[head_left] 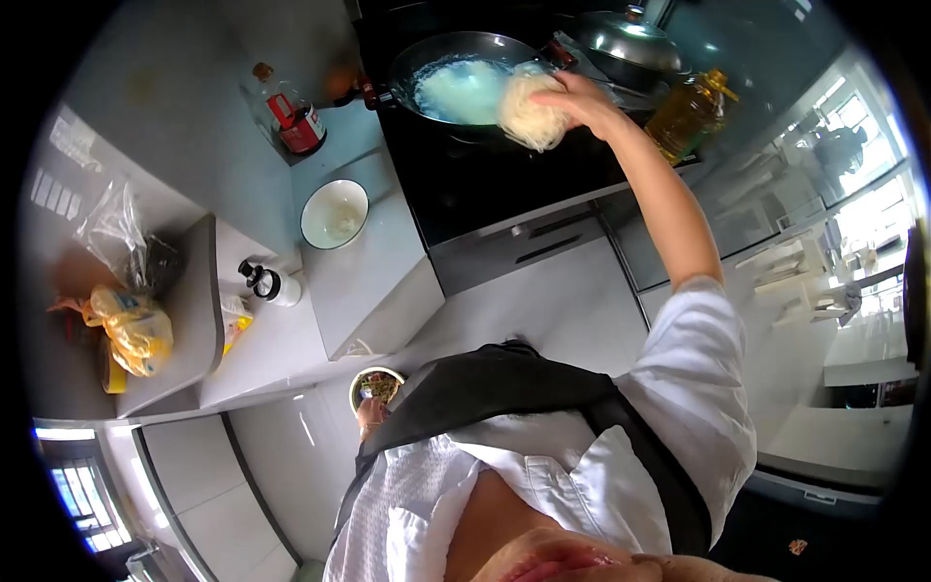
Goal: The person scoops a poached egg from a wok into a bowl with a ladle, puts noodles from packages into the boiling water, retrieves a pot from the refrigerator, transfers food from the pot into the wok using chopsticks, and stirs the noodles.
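right hand: grasping a pale noodle bundle at the near right rim of the wok (milky liquid inside) | left hand: gripping a food-filled bowl beside the apron | white dish: on the surface, left of the stove

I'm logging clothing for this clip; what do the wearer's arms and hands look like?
The right arm has a loose white sleeve and is bare below it. The right hand shows no glove. The left hand looks ungloved too; anything worn at its wrist is too small to tell.
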The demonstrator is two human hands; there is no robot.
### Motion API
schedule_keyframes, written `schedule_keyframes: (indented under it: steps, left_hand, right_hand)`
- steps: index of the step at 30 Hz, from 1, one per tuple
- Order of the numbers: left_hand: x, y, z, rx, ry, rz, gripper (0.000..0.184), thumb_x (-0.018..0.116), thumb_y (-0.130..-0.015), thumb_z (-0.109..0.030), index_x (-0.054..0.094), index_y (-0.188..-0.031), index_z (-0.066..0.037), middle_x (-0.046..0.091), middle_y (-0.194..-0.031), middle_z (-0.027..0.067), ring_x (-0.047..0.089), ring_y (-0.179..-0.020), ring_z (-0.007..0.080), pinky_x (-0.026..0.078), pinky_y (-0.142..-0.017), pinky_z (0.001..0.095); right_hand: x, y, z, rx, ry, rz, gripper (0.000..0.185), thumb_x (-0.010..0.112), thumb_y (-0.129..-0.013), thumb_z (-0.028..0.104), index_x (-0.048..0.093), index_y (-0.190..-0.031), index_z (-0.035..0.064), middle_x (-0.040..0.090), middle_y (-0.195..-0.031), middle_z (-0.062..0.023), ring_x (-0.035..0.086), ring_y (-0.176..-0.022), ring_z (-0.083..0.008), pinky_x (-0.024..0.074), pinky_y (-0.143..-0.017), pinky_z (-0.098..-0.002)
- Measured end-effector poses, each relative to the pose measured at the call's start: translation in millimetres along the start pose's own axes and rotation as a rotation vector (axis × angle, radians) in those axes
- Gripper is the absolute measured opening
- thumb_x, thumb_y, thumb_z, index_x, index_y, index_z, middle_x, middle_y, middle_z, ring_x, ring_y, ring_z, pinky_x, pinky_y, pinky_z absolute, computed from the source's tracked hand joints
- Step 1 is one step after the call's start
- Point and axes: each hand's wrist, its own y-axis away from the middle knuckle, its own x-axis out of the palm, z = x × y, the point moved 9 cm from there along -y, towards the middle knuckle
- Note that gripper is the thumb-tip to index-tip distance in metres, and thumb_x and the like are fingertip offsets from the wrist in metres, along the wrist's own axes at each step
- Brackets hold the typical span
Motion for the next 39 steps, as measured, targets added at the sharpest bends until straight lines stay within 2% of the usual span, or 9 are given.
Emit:
schedule_keyframes:
  steps: [7,15,20,25,29,33,35,36,39]
  left_hand:
    - [24,7,-12,-0.100,0.031,-0.058,0.025,0.045,-0.086,-0.022,0.062,-0.089,-0.004,0.063,-0.082,0.0090,0.060,-0.077,0.0226,0.046,-0.073,0.0357]
    - [34,30,-14,-0.246,0.031,-0.104,0.026,0.046,-0.085,-0.025,0.062,-0.086,-0.005,0.063,-0.079,0.0092,0.060,-0.075,0.0234,0.047,-0.071,0.0365]
    - [36,22,-23,-0.255,0.033,-0.117,0.027,0.047,-0.084,-0.027,0.063,-0.084,-0.005,0.063,-0.077,0.0092,0.061,-0.074,0.0238,0.047,-0.070,0.0370]
    - [37,15,-33,-0.239,0.032,-0.125,0.028,0.048,-0.084,-0.028,0.063,-0.082,-0.006,0.064,-0.076,0.0093,0.061,-0.072,0.0243,0.047,-0.069,0.0374]
    - [44,7,-43,-0.213,0.020,-0.119,0.028,0.048,-0.083,-0.030,0.064,-0.080,-0.006,0.064,-0.074,0.0094,0.061,-0.071,0.0246,0.047,-0.068,0.0378]
    - [50,-4,-54,-0.174,0.003,-0.112,0.029,0.049,-0.083,-0.031,0.064,-0.078,-0.007,0.064,-0.073,0.0095,0.061,-0.070,0.0250,0.047,-0.067,0.0382]
    - [50,-8,-55,-0.140,-0.001,-0.114,0.030,0.049,-0.082,-0.032,0.064,-0.077,-0.007,0.064,-0.072,0.0095,0.061,-0.069,0.0252,0.047,-0.066,0.0384]
    - [50,3,-51,-0.144,0.015,-0.139,0.030,0.049,-0.082,-0.032,0.064,-0.077,-0.007,0.064,-0.072,0.0095,0.061,-0.069,0.0253,0.047,-0.066,0.0385]
    - [66,24,-46,-0.125,0.019,-0.188,0.031,0.049,-0.082,-0.033,0.064,-0.076,-0.007,0.064,-0.071,0.0096,0.061,-0.068,0.0255,0.047,-0.065,0.0387]
  right_hand:
    - [66,-135,-5,-0.179,0.474,-0.016,0.056,0.066,-0.065,0.031,0.053,-0.110,-0.0003,0.060,-0.099,-0.0169,0.063,-0.080,-0.0243,0.0530,-0.061,-0.0307]
    - [155,-194,-24,-0.110,0.841,0.416,0.053,0.062,-0.069,0.035,0.053,-0.111,0.0035,0.061,-0.099,-0.0182,0.061,-0.088,-0.0293,0.0502,-0.071,-0.0371]
    - [133,-202,6,-0.264,0.841,0.187,0.050,0.053,-0.081,0.046,0.052,-0.114,0.0087,0.059,-0.109,-0.0162,0.055,-0.103,-0.0322,0.0431,-0.086,-0.0409]
    - [76,-191,46,-0.528,0.634,-0.039,0.018,0.052,-0.083,0.022,0.061,-0.085,0.0077,0.064,-0.083,-0.0128,0.061,-0.082,-0.0293,0.0473,-0.068,-0.0400]
    - [51,-172,12,-0.390,0.366,0.179,0.014,0.052,-0.082,0.015,0.059,-0.090,0.0069,0.064,-0.084,-0.0094,0.061,-0.078,-0.0270,0.0466,-0.066,-0.0372]
    - [34,-136,5,-0.870,0.597,-0.068,0.014,0.054,-0.082,0.015,0.058,-0.091,0.0048,0.062,-0.078,-0.0091,0.060,-0.072,-0.0233,0.0451,-0.063,-0.0333]
    - [13,-134,-7,-0.645,0.644,0.009,0.016,0.054,-0.083,0.019,0.059,-0.091,0.0067,0.060,-0.073,-0.0096,0.058,-0.067,-0.0239,0.0444,-0.061,-0.0335]
    - [13,-123,2,-0.340,0.605,0.027,0.020,0.050,-0.088,0.021,0.060,-0.094,0.0050,0.062,-0.085,-0.0078,0.057,-0.075,-0.0166,0.0429,-0.068,-0.0271]
    - [31,-24,58,-0.405,0.218,0.019,0.029,0.044,-0.092,0.021,0.058,-0.101,-0.0030,0.064,-0.092,-0.0130,0.060,-0.084,-0.0154,0.0458,-0.074,-0.0282]
